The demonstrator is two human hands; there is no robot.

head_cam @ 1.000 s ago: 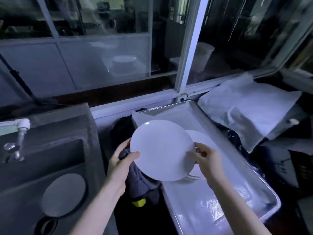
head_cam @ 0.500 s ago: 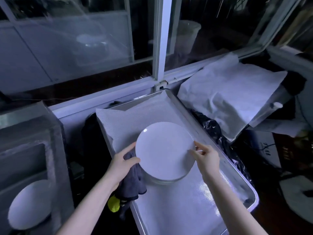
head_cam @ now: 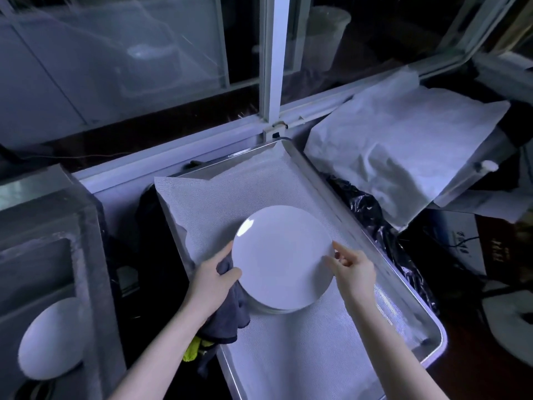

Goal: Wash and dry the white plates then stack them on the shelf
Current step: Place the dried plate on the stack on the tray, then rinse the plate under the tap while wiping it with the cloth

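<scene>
A white plate (head_cam: 281,255) lies on top of a low stack of plates (head_cam: 271,310) in the metal tray (head_cam: 432,321), which is lined with white mesh. My left hand (head_cam: 213,281) grips a dark cloth (head_cam: 227,316) against the plate's left rim, thumb on the plate. My right hand (head_cam: 354,272) pinches the plate's right rim. Another white plate (head_cam: 50,339) lies in the sink (head_cam: 86,255) at the lower left.
A window frame (head_cam: 271,67) runs just behind the tray. White wrapping paper (head_cam: 403,157) covers something at the right, with black plastic (head_cam: 366,209) beside the tray's right wall. A yellow scrap (head_cam: 193,346) hangs under the cloth.
Both hands have carried the plate rightward and down from above the tray's left edge onto the stack. The view has swung right, away from the tap.
</scene>
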